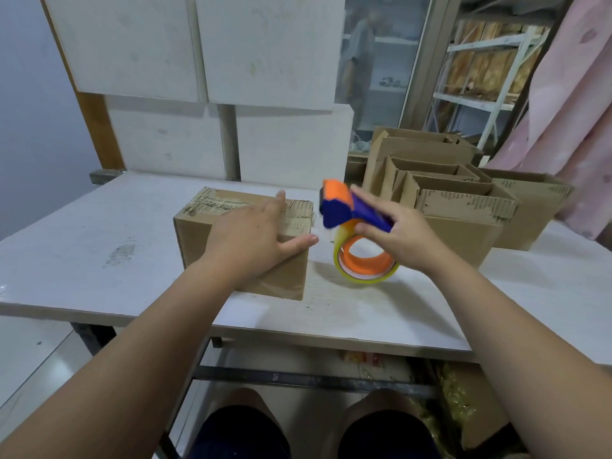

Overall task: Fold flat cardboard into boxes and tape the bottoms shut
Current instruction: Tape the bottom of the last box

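Bare knees (374, 409) in dark shorts are seen at the bottom edge, below the white table (99, 260). At the centre of the frame a closed cardboard box (195, 233) is set on the table, with clear tape run across its top flaps. The left hand (255, 233) is laid flat on the box top, fingers straight and thumb spread toward the near right corner. Just right of the box, a blue and orange tape dispenser (344, 210) is gripped by its handle in the right hand (404, 236). Its yellowish tape roll (364, 266) hangs below; whether the table is touched cannot be told. At centre right, open-topped boxes (463, 210) are stood in a row. White panels (198, 61) are propped behind.
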Available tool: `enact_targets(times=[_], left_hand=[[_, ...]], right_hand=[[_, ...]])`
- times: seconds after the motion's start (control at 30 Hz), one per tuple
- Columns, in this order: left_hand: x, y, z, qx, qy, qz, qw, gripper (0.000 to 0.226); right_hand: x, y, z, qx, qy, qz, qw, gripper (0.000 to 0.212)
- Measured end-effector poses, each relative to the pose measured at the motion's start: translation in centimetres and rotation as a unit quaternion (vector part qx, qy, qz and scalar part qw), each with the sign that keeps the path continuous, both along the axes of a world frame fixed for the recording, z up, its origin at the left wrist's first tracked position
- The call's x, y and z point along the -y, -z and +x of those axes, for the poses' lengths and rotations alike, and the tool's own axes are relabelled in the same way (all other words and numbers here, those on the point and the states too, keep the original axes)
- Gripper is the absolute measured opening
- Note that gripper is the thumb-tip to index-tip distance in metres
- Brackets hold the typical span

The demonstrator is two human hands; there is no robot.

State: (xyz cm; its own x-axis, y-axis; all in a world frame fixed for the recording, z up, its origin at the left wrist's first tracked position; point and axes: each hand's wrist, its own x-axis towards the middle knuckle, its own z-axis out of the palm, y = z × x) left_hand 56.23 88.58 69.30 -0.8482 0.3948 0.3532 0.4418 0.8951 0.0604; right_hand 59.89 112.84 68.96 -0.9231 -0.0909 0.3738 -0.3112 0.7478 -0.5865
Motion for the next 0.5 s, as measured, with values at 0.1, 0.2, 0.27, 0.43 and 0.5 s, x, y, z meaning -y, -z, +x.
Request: enact_targets(times=[0.1, 0.2, 0.27, 0.43, 0.5], left_hand=[[0.0, -0.2, 0.5, 0.007, 0.016, -0.008, 1.0, 0.088], [0.1, -0.2, 0.5, 0.008, 0.019, -0.003, 1.0, 0.091], [0.1, -0.2, 0.4, 0.007, 0.019, -0.002, 1.0, 0.087], [-0.1, -0.1, 0.3, -0.003, 0.018, 0.0, 1.0, 0.083], [-0.1, 0.0, 0.3, -0.004, 0.017, 0.002, 1.0, 0.081]], right_hand=[[-0.4, 0.4, 0.3, 0.016, 0.006, 0.037, 0.999, 0.056], [-1.3, -0.6, 1.0, -0.027, -0.005, -0.144, 0.989, 0.053], [-1.7, -1.0, 1.4, -0.049, -0.015, -0.188, 0.981, 0.049], [-1.5, 0.3, 1.9, 0.017, 0.034, 0.003, 0.999, 0.055], [-1.4, 1.2, 2.1, 0.047, 0.043, 0.073, 0.995, 0.056]])
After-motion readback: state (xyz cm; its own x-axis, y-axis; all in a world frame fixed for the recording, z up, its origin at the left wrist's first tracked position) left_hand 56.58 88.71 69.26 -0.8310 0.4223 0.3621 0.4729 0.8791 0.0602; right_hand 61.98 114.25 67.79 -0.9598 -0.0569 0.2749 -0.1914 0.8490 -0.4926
